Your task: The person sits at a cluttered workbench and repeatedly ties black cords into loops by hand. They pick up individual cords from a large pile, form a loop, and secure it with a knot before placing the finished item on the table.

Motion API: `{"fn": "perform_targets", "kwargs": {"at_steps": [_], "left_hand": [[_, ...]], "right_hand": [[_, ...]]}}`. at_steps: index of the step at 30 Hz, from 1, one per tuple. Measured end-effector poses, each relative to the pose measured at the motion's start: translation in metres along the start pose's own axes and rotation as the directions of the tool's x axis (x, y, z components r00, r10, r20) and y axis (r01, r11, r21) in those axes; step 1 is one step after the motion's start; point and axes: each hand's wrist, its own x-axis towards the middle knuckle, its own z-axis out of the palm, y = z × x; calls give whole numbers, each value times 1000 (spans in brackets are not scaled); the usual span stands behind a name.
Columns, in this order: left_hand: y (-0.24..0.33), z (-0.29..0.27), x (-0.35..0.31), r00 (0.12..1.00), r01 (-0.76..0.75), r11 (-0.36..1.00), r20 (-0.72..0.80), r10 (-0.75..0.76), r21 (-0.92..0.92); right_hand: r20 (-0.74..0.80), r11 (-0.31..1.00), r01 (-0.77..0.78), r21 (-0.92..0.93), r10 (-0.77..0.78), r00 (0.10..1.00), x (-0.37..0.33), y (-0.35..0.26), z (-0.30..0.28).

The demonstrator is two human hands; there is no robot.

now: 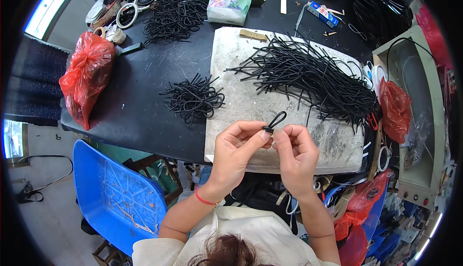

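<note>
Between both hands is a black cord loop [277, 120], its rounded end sticking up past my fingertips. My left hand [239, 145] pinches the loop's base, where dark wrapping shows, between thumb and fingers. Close against it, my right hand [295, 152] has thumb and forefinger pressed together beside the wrapped part; what lies in that pinch is too small to make out. Both hands are over the near part of a worn white board [251, 107]. A large bundle of straight black cords [308, 80] lies across the board's far side. Left of the hands sits a small pile of looped black cords [194, 97].
A bigger heap of black loops [176, 18] is at the back left, near tape rolls [127, 15] and a red plastic bag [89, 75]. A tissue pack [230, 1] stands behind the board. Right is a pale metal cabinet [415, 174]; lower left, a blue tub [115, 193].
</note>
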Motion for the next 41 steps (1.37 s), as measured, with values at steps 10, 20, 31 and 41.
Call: {"fn": "perform_targets", "kwargs": {"at_steps": [10,20,31,41], "left_hand": [[-11,8,-4,924,-342,894,-71,376,288],[13,-1,0,958,-285,778,190,214,560],[15,-9,-3,952,-134,815,303,-53,564],[36,-9,-3,933,-16,739,276,-231,674]], "right_hand": [[1,954,177,-242,-182,983,1,3,2],[250,978,165,-130,-129,960,22,5,-15],[79,982,-94,164,82,994,16,9,-7],[280,997,13,-80,10,960,4,16,-24]]}}
